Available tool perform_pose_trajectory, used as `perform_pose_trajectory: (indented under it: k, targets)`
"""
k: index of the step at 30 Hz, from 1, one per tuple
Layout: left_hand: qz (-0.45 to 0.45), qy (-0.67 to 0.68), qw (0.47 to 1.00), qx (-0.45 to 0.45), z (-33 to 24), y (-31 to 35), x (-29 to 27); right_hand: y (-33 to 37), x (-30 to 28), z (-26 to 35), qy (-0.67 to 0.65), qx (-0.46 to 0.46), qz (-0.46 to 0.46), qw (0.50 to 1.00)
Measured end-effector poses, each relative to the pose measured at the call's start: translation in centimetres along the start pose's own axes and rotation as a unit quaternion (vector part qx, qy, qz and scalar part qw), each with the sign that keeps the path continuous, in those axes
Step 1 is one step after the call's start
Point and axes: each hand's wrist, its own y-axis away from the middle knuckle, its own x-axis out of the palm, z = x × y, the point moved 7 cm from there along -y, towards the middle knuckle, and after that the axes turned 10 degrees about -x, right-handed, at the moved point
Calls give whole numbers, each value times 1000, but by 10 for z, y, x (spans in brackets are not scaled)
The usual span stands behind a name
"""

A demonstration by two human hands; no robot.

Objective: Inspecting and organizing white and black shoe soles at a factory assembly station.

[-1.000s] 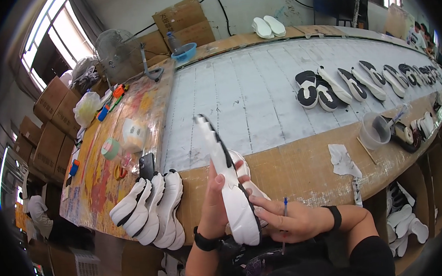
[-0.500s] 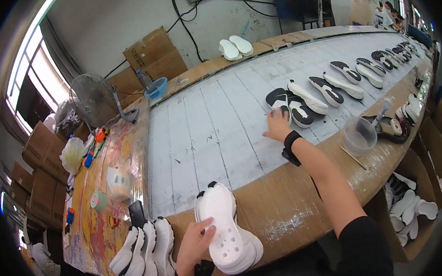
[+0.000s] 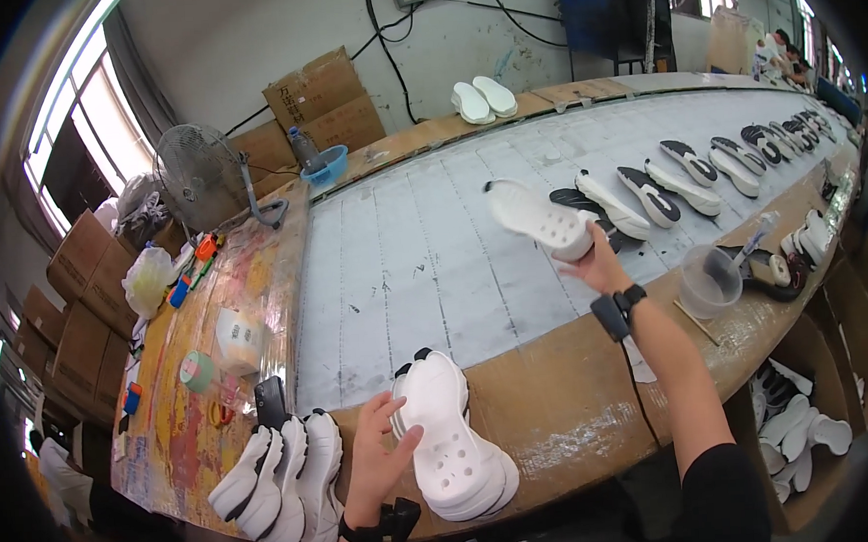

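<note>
Looks like handling: right hand (image 3: 599, 266) holds white sole (image 3: 539, 216), stacked soles (image 3: 435, 399) beside wide-spread left hand (image 3: 375, 451); any move wants steady grip.

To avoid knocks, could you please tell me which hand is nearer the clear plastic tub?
Right. The right hand, holding a white sole, is left of the plastic tub; the left hand is farther left, beside stacked soles.

Carton (image 3: 318, 84), upper left: dark printed characters, two rows. White container (image 3: 240, 342), left: small print, illegible.
</note>
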Motion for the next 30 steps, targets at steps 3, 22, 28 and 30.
perform_pose_trajectory:
  k: [3,22,28,30]
  targets:
    - [21,35,999,2,-1,-5,10,21,-8,-11,51,39,-49,997]
    - [-187,410,888,92,-68,1,-49,228,150,33,410,-262,199,850]
    - [-7,658,752,-47,-71,-18,-36,272,170,54,496,-513,325,620]
    - [1,525,851,-35,-88,-20,-33,259,170,54,504,-487,338,629]
